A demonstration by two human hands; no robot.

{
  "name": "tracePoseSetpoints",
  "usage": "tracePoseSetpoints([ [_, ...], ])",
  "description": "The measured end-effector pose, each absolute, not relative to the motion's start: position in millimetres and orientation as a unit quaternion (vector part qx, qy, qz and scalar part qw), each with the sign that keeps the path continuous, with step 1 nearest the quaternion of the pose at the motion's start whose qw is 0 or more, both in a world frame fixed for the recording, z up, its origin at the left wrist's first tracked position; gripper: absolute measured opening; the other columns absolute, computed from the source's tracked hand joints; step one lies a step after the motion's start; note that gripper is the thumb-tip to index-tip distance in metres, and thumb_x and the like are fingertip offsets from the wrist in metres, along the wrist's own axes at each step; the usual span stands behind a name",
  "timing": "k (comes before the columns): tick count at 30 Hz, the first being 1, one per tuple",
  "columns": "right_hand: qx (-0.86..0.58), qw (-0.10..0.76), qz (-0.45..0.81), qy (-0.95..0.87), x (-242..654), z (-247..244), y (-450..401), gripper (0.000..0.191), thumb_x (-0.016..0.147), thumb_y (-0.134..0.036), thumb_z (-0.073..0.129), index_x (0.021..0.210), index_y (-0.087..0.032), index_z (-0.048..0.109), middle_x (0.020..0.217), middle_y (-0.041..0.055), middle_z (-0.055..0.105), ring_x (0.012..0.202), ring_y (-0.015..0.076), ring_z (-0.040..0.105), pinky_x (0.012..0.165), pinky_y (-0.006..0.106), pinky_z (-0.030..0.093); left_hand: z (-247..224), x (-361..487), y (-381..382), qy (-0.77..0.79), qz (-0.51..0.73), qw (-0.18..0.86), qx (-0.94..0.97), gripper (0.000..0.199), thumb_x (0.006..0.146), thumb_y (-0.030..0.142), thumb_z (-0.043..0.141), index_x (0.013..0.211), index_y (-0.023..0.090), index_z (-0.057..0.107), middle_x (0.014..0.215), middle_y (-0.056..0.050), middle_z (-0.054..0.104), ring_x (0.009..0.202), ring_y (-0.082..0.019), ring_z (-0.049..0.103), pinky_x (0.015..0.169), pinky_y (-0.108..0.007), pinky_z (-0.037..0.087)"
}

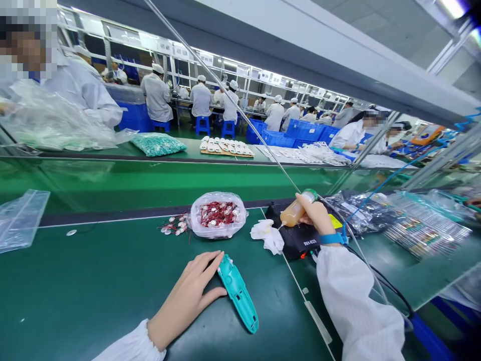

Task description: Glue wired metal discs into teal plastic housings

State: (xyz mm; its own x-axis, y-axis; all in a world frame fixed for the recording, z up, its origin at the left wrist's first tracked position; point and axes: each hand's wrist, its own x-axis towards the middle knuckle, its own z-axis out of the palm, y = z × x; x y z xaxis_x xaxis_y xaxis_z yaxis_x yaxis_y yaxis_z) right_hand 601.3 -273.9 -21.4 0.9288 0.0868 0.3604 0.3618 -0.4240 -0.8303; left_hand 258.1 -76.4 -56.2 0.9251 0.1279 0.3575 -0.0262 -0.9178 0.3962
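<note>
With my left grip I'm pinching the upper end of the teal casing, fingertips at its top and thumb at its side; I can't tell whether the casing is resting fully on the bench. It is lying just to the right of that grip, its open side facing up and its far end slanting toward me. My right grip is closing around a bottle of amber fluid, and the hand is hiding part of it. The bottle is tilting down toward a crumpled white tissue; I can't make out whether its fine tip is touching. Beneath, a black box is showing only partly. Farther out, a plastic-lined bowl is holding red-wired discs, with more loose ones spilling beside it. My sleeves are running off the bottom edge.
</note>
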Motion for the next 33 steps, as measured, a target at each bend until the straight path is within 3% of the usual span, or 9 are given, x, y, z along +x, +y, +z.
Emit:
tracePoseSetpoints([
  [6, -0.81, 0.586, -0.015, -0.03, 584.6, -22.8, -270.4, 0.04, 0.084, -0.049, 0.06, 0.067, -0.013, 0.056, 0.051, -0.0052, 0.054, 0.043, 0.0091, 0.054, 0.045, 0.023, 0.05, -56.3, 259.2, -79.4, 0.01, 0.177, 0.199, 0.964, 0.049, 0.087, 0.044, 0.053, 0.132, 0.028, 0.044, 0.132, -0.008, 0.055, 0.118, -0.025, 0.052, 0.093, -0.04, 0.047],
  [12, -0.747, 0.663, -0.042, -0.023, 566.9, -5.7, -267.6, 0.045, 0.066, -0.062, 0.064, 0.063, -0.019, 0.05, 0.041, -0.0024, 0.051, 0.036, 0.0168, 0.053, 0.035, 0.029, 0.049, -58.4, 258.8, -80.8, -0.001, 0.202, 0.209, 0.957, 0.052, 0.085, 0.044, 0.056, 0.133, 0.029, 0.043, 0.128, -0.006, 0.059, 0.116, -0.025, 0.055, 0.091, -0.038, 0.05],
  [16, -0.721, 0.685, -0.093, -0.053, 548.7, 3.6, -260.2, 0.05, 0.062, -0.067, 0.059, 0.069, -0.018, 0.052, 0.046, -0.0029, 0.05, 0.038, 0.0168, 0.052, 0.033, 0.028, 0.046, -55.3, 258.1, -82.0, 0.0, 0.206, 0.197, 0.958, 0.052, 0.085, 0.044, 0.057, 0.133, 0.029, 0.043, 0.127, -0.005, 0.06, 0.113, -0.025, 0.057, 0.087, -0.036, 0.053],
  [25, -0.738, 0.633, -0.202, -0.121, 519.7, 10.8, -257.0, 0.041, 0.067, -0.055, 0.065, 0.077, -0.016, 0.056, 0.06, -0.0003, 0.055, 0.048, 0.0167, 0.055, 0.037, 0.027, 0.048, -53.3, 259.1, -82.1, 0.003, 0.2, 0.184, 0.962, 0.053, 0.084, 0.045, 0.057, 0.133, 0.029, 0.042, 0.126, -0.005, 0.06, 0.112, -0.025, 0.058, 0.085, -0.036, 0.054],
  [33, -0.744, 0.59, -0.275, -0.149, 513.2, 15.4, -259.5, 0.037, 0.067, -0.049, 0.064, 0.08, -0.016, 0.057, 0.071, 0.0069, 0.065, 0.063, 0.0223, 0.062, 0.056, 0.03, 0.049, -56.2, 258.5, -81.3, 0.002, 0.179, 0.168, 0.969, 0.053, 0.087, 0.047, 0.052, 0.135, 0.028, 0.038, 0.129, -0.005, 0.057, 0.115, -0.024, 0.055, 0.088, -0.036, 0.053],
])
